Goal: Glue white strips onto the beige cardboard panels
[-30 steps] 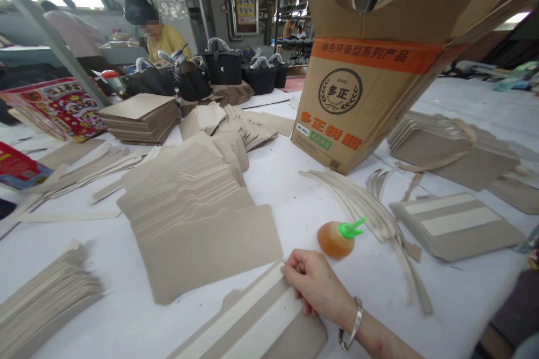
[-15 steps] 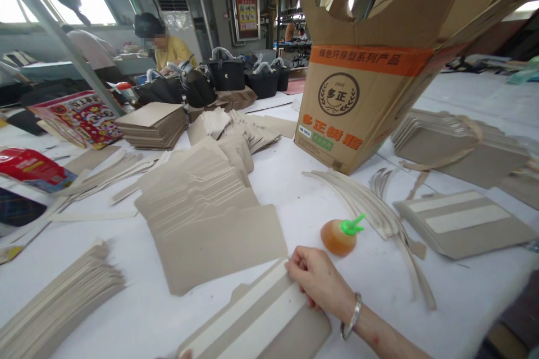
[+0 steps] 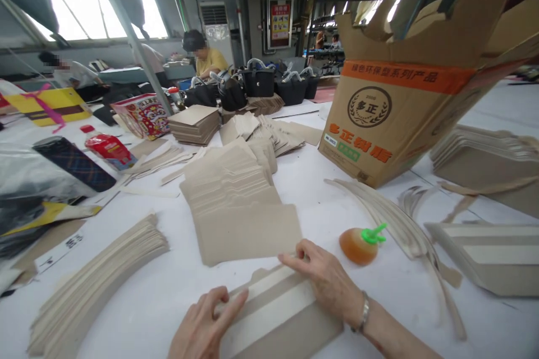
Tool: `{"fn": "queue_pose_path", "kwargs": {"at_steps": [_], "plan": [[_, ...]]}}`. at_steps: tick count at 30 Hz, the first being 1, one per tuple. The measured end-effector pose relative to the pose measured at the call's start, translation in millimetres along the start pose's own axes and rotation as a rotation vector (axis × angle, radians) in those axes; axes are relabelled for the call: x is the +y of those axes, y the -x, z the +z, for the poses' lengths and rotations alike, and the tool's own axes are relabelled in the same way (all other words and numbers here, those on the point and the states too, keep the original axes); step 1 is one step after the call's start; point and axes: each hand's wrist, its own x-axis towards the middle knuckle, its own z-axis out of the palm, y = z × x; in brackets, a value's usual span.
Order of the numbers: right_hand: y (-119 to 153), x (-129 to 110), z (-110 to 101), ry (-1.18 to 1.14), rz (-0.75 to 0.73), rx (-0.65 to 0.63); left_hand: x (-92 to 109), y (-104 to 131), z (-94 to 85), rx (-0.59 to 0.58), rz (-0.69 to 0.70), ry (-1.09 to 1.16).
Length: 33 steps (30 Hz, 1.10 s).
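A grey-beige cardboard panel [image 3: 314, 332] lies on the white table in front of me, with two paler strips running lengthwise across it. My left hand [image 3: 205, 322] is closed at the left end of the upper cardboard strip [image 3: 266, 286], thumb laid along it and index finger bent. At that strip's right end, my right hand [image 3: 328, 280] has its thumb on the strip and its index finger curled at the panel's edge. Its other fingers are partly hidden. Just beyond sits a squeeze bottle [image 3: 357, 247] of amber liquid with a green nozzle.
Fanned cardboard panels [image 3: 248, 233] lie ahead, and a pile of strips [image 3: 99, 286] is at left. More strips [image 3: 391, 219] and stacked panels [image 3: 497, 277] are at right. A tall open carton [image 3: 366, 134] stands behind them. Black bags [image 3: 257, 81] and co-workers are further back.
My left hand has come into fuller view and closed on the strip's left end. My right thumb now lies on the strip. The camera view has turned left.
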Motion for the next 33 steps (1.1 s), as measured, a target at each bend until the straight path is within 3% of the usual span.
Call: {"fn": "queue_pose_path", "kwargs": {"at_steps": [3, 5, 10, 14, 17, 21, 26, 33], "plan": [[-3.3, 0.0, -3.7, 0.202, -0.278, -0.106, 8.4, -6.3, -5.5, -0.108, 0.054, -0.102], [-5.5, -1.2, -7.3, 0.317, -0.381, -0.132, 12.4, -7.6, -7.3, -0.15, 0.034, -0.125], [-6.1, -7.2, -9.2, 0.315, -0.375, -0.142, 14.9, -9.0, -11.2, -0.175, 0.022, -0.116], [-7.4, -10.2, -5.6, 0.179, -0.253, -0.086, 13.9, -13.2, -14.4, -0.181, 0.018, -0.069], [-17.3, -1.2, -4.9, 0.057, -0.036, 0.045, 8.9, -11.7, -10.4, -0.166, -0.06, 0.072], [-39.6, 19.8, -4.7, 0.049, 0.26, 0.234, -5.7, -9.9, -4.8, 0.046, -0.262, 0.433], [-57.8, 26.7, 3.6, 0.014, 0.329, 0.326, -27.5, -35.2, -4.7, 0.278, -0.582, 0.725], [-71.2, 4.2, 4.3, -0.29, 0.391, 0.417, -44.4, -77.0, 1.8, 0.35, -0.804, 0.878]]}}
